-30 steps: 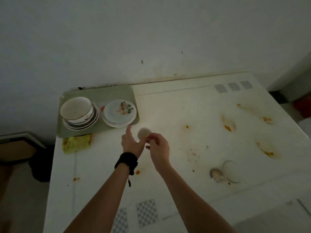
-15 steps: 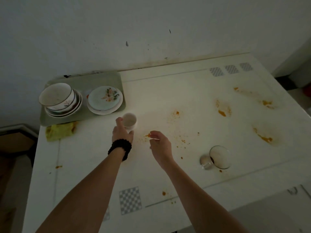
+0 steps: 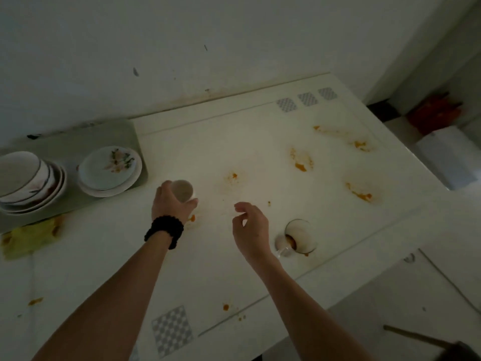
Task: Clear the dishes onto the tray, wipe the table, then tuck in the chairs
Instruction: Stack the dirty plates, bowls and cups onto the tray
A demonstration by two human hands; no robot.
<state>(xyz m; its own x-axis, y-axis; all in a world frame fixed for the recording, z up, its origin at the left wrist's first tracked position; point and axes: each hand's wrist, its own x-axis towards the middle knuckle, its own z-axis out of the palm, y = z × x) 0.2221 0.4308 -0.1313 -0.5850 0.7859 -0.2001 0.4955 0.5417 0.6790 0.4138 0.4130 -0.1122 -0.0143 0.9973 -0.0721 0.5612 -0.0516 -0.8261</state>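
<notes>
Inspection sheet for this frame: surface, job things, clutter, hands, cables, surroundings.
Surface: white table, orange smears, crumbs.
Job's things: tray at the left edge carries stacked bowls and plates; white cup in hand near the tray; glass lies tipped on the table; yellow cloth beside the tray.
Clutter: nothing seen.
Hands: left hand grips the cup; right hand empty, fingers loosely curled.
Cables: nothing seen.
Surroundings: wall behind; red thing, white thing on the right.
</notes>
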